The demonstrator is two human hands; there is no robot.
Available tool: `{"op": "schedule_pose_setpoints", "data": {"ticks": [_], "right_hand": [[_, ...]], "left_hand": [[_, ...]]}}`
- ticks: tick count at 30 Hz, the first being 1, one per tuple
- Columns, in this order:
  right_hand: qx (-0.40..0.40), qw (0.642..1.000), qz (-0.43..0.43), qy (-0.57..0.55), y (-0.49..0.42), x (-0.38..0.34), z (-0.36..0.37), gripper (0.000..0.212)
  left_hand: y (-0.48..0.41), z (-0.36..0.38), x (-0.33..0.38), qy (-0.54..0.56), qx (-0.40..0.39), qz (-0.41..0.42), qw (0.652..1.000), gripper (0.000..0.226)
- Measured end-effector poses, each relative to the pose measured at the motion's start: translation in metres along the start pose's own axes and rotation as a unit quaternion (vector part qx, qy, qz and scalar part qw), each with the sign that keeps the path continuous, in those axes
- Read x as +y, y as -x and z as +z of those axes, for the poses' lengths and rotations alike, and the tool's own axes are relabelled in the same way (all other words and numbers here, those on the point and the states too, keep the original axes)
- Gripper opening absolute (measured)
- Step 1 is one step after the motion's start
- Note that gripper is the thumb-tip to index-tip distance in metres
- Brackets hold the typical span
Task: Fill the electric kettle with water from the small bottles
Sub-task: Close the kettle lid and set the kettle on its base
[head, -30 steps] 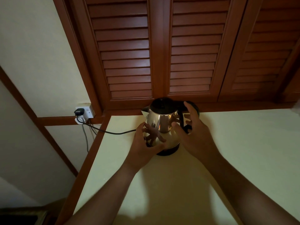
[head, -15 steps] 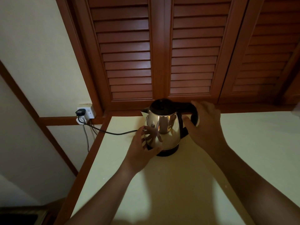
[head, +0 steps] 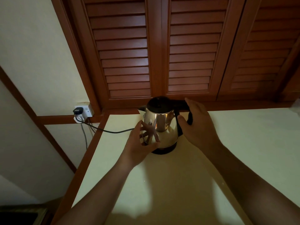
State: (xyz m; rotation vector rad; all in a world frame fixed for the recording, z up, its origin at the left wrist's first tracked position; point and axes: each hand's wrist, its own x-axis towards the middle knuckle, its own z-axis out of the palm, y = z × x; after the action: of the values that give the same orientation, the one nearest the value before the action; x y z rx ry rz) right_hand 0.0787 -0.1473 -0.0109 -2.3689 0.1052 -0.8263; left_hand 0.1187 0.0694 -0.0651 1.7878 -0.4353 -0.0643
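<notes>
The kettle (head: 159, 125) is seen upright on its black base (head: 164, 150), near the back left corner of the cream counter (head: 178, 184), just in front of the louvred doors (head: 159, 46). Its black lid (head: 159, 103) is closed and its spout is turned left. The lower left of the steel body is cupped by the left hand (head: 138, 145), with the thumb laid across the front and the fingers curved round the far side. The black handle (head: 190, 118) is gripped by the right hand (head: 198, 125), fingers curled over it and thumb set against its inner side. A black cord (head: 110, 131) is run from behind the left hand to a plug (head: 78, 109) seated in a wall socket (head: 86, 111).
</notes>
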Motion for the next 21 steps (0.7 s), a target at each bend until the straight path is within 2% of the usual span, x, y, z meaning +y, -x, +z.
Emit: {"op": "schedule_pose_setpoints", "data": {"ticks": [3,8,14,17,19,21], "right_hand": [[-0.004,1.0,0.004,0.012,0.002,0.0,0.001,0.071],[-0.011,1.0,0.004,0.019,0.002,0.003,0.001,0.075],[-0.016,1.0,0.001,0.021,0.004,0.0,0.0,0.075],[-0.023,0.999,0.006,0.027,0.006,0.001,0.0,0.077],[-0.028,0.999,0.008,0.027,0.007,0.001,0.001,0.078],[-0.031,0.999,0.011,0.025,0.008,0.001,0.001,0.079]], "left_hand": [[-0.003,-0.003,-0.007,0.027,-0.012,-0.009,1.0,0.061],[-0.004,-0.009,-0.011,0.012,-0.009,-0.029,0.999,0.083],[-0.004,-0.012,-0.019,0.008,-0.011,-0.031,0.999,0.084],[-0.001,-0.011,-0.02,0.017,0.001,-0.037,0.999,0.075],[0.001,-0.012,-0.023,-0.032,0.011,-0.031,0.999,0.071],[0.002,-0.012,-0.024,-0.037,0.011,-0.036,0.999,0.066]]}}
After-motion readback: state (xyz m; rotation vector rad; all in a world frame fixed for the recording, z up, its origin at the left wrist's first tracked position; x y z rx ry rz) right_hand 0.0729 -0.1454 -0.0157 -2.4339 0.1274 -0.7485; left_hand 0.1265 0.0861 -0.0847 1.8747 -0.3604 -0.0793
